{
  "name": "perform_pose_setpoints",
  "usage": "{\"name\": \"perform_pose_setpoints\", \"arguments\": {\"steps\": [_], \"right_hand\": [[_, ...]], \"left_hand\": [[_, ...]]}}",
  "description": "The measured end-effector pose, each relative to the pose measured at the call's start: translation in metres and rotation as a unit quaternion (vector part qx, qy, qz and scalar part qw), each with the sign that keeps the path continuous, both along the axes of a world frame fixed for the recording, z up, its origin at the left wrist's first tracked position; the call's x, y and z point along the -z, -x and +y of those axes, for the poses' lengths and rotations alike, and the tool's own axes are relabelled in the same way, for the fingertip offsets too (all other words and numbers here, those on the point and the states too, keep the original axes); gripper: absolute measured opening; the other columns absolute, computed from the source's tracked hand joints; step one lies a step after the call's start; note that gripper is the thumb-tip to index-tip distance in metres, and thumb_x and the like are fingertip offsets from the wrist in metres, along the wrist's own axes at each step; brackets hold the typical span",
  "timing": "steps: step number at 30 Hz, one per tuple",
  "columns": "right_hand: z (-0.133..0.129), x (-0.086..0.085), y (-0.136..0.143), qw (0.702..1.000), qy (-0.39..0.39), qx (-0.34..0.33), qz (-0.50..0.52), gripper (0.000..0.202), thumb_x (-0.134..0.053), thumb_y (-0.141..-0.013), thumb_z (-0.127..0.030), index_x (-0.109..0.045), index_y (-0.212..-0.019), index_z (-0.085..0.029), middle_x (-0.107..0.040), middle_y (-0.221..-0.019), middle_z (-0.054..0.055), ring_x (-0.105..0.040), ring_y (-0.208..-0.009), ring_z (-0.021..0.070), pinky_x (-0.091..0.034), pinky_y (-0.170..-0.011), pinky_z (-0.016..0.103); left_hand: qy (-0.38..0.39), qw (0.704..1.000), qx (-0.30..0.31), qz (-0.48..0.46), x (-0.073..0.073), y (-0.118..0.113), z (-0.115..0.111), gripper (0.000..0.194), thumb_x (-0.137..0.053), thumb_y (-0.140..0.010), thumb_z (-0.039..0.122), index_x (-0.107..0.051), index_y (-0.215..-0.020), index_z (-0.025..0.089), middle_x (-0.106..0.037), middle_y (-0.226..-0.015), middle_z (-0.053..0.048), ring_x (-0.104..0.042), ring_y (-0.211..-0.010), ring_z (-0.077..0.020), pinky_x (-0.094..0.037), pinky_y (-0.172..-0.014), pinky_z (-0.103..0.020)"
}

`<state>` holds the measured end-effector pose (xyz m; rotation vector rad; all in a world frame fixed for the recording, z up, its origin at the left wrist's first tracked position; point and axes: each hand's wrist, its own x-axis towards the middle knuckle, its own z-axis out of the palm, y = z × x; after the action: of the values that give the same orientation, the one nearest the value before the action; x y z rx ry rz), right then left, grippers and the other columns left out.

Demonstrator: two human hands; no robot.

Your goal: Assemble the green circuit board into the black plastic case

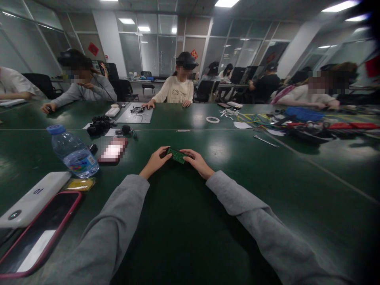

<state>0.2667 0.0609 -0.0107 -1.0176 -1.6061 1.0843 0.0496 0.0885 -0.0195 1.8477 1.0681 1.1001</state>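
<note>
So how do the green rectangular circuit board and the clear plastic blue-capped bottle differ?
The green circuit board is held by left hand and right hand; the clear bottle stands untouched. The board is flat and opaque; the bottle is rounded and see-through. The board looks smaller than the bottle.

The only view looks forward and down from the wearer's head, across the desk (246, 170), with both hands (157, 161) (196, 161) mid-frame and the ceiling (196, 8) along the top.

Water bottle (75, 154) beside yellow packet (80, 184); white ring (209, 119), metal tool (266, 141) farther right.
</note>
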Motion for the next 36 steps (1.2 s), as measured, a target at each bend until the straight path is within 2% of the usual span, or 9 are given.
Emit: {"name": "perform_pose_setpoints", "arguments": {"steps": [5, 10, 15, 21, 24, 26, 29, 36], "right_hand": [[-0.001, 0.001, -0.001, 1.000, 0.005, 0.002, 0.004, 0.033, -0.057, -0.082, -0.027, -0.060, -0.114, -0.021, -0.061, -0.118, 0.005, -0.056, -0.110, 0.0182, -0.044, -0.097, 0.037], [0.003, 0.007, -0.001, 0.998, -0.042, 0.042, -0.024, 0.029, -0.053, -0.083, -0.029, -0.061, -0.110, -0.021, -0.061, -0.112, 0.004, -0.057, -0.103, 0.0178, -0.045, -0.094, 0.036], [0.008, 0.017, -0.002, 0.991, -0.090, 0.080, -0.064, 0.029, -0.052, -0.086, -0.032, -0.058, -0.112, -0.022, -0.056, -0.116, 0.004, -0.052, -0.109, 0.0184, -0.042, -0.097, 0.038], [0.009, 0.021, -0.001, 0.982, -0.129, 0.105, -0.091, 0.033, -0.055, -0.087, -0.037, -0.052, -0.117, -0.022, -0.054, -0.115, 0.006, -0.052, -0.109, 0.0180, -0.041, -0.097, 0.037], [0.007, 0.019, 0.000, 0.978, -0.145, 0.103, -0.109, 0.037, -0.058, -0.085, -0.041, -0.052, -0.116, -0.021, -0.053, -0.115, 0.007, -0.051, -0.110, 0.0187, -0.039, -0.100, 0.038], [0.006, 0.018, 0.000, 0.974, -0.158, 0.096, -0.130, 0.047, -0.065, -0.079, -0.043, -0.050, -0.117, -0.020, -0.052, -0.116, 0.008, -0.050, -0.111, 0.0205, -0.039, -0.100, 0.039], [0.005, 0.018, 0.000, 0.967, -0.178, 0.086, -0.161, 0.056, -0.072, -0.073, -0.038, -0.048, -0.120, -0.020, -0.049, -0.117, 0.009, -0.049, -0.112, 0.0223, -0.040, -0.099, 0.042], [0.001, 0.018, 0.002, 0.960, -0.196, 0.062, -0.192, 0.058, -0.066, -0.073, -0.023, -0.043, -0.126, -0.020, -0.046, -0.120, 0.009, -0.047, -0.114, 0.0221, -0.038, -0.101, 0.042]], "left_hand": [[0.007, 1.000, 0.004, -0.001, 0.001, 0.000, 0.001, 0.051, -0.062, -0.080, 0.041, -0.051, -0.126, 0.022, -0.060, -0.123, -0.010, -0.058, -0.112, -0.0218, -0.045, -0.098, -0.041], [0.013, 0.999, -0.019, 0.023, 0.001, -0.003, 0.001, 0.051, -0.064, -0.077, 0.044, -0.055, -0.121, 0.021, -0.065, -0.112, -0.010, -0.061, -0.100, -0.0220, -0.048, -0.091, -0.040], [0.006, 0.997, -0.050, 0.062, -0.003, -0.003, -0.005, 0.048, -0.060, -0.079, 0.051, -0.058, -0.115, 0.020, -0.066, -0.107, -0.009, -0.062, -0.096, -0.0221, -0.048, -0.085, -0.037], [-0.033, 0.989, -0.052, 0.135, -0.002, -0.003, -0.004, 0.051, -0.048, -0.082, 0.059, -0.058, -0.112, 0.019, -0.063, -0.105, -0.009, -0.060, -0.088, -0.0202, -0.048, -0.078, -0.034], [-0.050, 0.986, -0.058, 0.149, 0.001, -0.003, 0.000, 0.055, -0.053, -0.079, 0.060, -0.057, -0.116, 0.019, -0.059, -0.110, -0.010, -0.059, -0.087, -0.0193, -0.048, -0.078, -0.034], [-0.056, 0.986, -0.047, 0.147, 0.002, -0.003, 0.000, 0.058, -0.058, -0.076, 0.059, -0.054, -0.120, 0.020, -0.057, -0.114, -0.010, -0.058, -0.091, -0.0199, -0.048, -0.080, -0.034], [-0.052, 0.988, -0.038, 0.140, 0.000, -0.003, -0.002, 0.060, -0.061, -0.074, 0.057, -0.053, -0.122, 0.021, -0.057, -0.116, -0.010, -0.058, -0.095, -0.0212, -0.048, -0.082, -0.036], [-0.032, 0.992, -0.028, 0.116, -0.001, -0.003, -0.003, 0.061, -0.062, -0.074, 0.056, -0.051, -0.123, 0.021, -0.058, -0.119, -0.011, -0.058, -0.103, -0.0235, -0.047, -0.088, -0.038]]}}
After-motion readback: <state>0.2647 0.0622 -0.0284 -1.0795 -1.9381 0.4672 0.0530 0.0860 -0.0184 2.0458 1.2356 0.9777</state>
